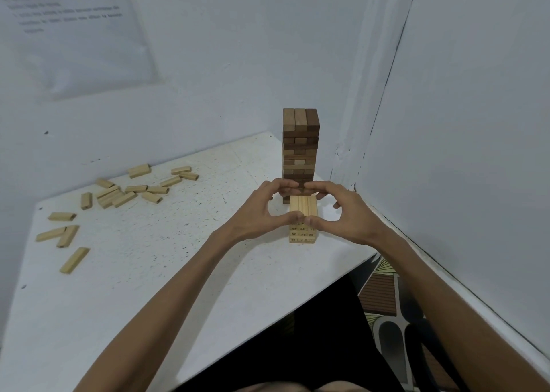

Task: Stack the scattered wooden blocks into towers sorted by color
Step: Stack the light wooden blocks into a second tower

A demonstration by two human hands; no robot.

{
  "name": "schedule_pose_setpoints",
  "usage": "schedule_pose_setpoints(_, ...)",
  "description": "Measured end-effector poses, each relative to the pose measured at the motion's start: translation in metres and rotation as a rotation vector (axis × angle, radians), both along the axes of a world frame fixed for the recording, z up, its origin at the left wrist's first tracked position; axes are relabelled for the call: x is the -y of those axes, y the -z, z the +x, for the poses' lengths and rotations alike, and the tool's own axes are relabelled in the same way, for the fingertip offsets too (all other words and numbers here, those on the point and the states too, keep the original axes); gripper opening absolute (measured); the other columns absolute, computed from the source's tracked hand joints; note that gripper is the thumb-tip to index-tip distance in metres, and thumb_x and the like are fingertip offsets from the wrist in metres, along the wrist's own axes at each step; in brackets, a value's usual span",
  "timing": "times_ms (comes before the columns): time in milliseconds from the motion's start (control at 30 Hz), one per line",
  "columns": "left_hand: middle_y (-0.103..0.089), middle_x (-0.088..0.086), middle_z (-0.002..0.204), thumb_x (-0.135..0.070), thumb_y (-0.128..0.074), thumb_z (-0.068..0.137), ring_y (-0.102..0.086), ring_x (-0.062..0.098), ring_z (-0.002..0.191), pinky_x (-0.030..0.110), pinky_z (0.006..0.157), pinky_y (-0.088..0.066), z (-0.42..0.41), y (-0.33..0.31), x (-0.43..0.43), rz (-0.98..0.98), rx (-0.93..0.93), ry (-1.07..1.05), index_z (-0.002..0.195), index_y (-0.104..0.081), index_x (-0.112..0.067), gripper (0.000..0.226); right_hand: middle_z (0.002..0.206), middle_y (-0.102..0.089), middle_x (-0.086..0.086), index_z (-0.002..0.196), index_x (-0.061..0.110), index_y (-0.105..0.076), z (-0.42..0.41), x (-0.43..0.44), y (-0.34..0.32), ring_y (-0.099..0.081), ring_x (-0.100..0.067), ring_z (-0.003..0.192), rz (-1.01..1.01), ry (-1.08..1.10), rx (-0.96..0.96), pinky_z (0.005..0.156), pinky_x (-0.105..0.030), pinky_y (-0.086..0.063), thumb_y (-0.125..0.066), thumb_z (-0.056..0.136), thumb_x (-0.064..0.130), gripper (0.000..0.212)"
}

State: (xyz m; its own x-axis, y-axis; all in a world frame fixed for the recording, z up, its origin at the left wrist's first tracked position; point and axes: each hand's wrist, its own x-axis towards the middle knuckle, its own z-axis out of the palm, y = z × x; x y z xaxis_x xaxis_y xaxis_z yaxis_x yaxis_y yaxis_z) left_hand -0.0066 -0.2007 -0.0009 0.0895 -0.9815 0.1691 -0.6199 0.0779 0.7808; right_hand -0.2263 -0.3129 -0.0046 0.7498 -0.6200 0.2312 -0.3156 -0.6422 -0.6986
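**Light-wood tower** (302, 234): short stack of pale blocks, three to a layer, with numbers printed on the near end faces. It stands on the white table (178, 272) near its right-hand edge, directly in front of the dark tower.

**Left hand** (262, 210): curled round the left side of the light-wood tower's top layer, with the thumb on the near end and the fingers bent over the far end.

**Right hand** (345, 210): mirrors it on the right side, gripping the same layer. The thumb tips of both hands nearly meet at the front and the fingertips nearly meet at the back.

**Dark-wood tower** (300, 141): tall stack of brown blocks in mixed shades, set close to the wall corner. Its base is partly hidden behind the fingers.

**Loose pale blocks** (111, 196): scattered flat across the far left of the table, well apart from both towers. Some lie bunched together and others lie singly.

**Printed sheet** (74, 34): fixed to the left wall, text blurred.

**Black garment** (312, 332): below the table edge.

**Patterned floor** (384, 290): to the right of the garment.
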Motion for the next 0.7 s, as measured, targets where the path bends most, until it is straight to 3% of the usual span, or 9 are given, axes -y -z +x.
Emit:
schedule_pose_setpoints(100,-0.061,-0.02,0.136,-0.062,-0.059,0.084,-0.05,0.006,0.131,0.028,0.105,-0.041,0.005,0.003,-0.004,0.022,-0.021,0.021,0.146,-0.048,-0.031,0.07,0.133,-0.051,0.04,0.141,0.058,-0.04,-0.004,-0.001,0.002,-0.049,0.004,0.125,-0.007,-0.015,-0.021,0.099,-0.035,-0.043,-0.076,0.081,0.06,0.07)
schedule_pose_setpoints(233,-0.06,-0.016,0.134,-0.057,-0.075,0.077,-0.052,0.004,0.127,0.026,0.102,-0.041,0.008,0.004,-0.009,0.027,0.021,0.04,0.147,-0.048,-0.03,0.08,0.133,-0.054,0.036,0.143,0.047,-0.045,-0.009,-0.001,0.001,-0.05,0.004,0.124,-0.016,-0.02,-0.023,0.101,-0.037,-0.042,-0.082,0.079,0.055,0.075)
schedule_pose_setpoints(467,-0.058,-0.029,0.126,-0.049,-0.086,0.07,-0.052,0.0,0.124,0.022,0.101,-0.038,0.009,0.009,-0.005,0.016,0.044,0.016,0.141,-0.051,-0.035,0.08,0.128,-0.063,0.027,0.14,0.052,-0.044,-0.01,0.0,0.004,-0.052,-0.001,0.127,0.006,0.005,-0.033,0.106,-0.049,-0.043,-0.085,0.076,0.054,0.076)
schedule_pose_setpoints(700,-0.065,-0.027,0.121,-0.049,-0.085,0.07,-0.054,-0.005,0.119,0.026,0.104,-0.04,0.009,0.013,-0.002,0.009,0.044,-0.019,0.138,-0.054,-0.034,0.076,0.123,-0.065,0.029,0.137,0.055,-0.045,-0.01,-0.002,0.003,-0.054,0.001,0.123,0.022,0.013,-0.018,0.106,-0.048,-0.043,-0.087,0.077,0.048,0.073)
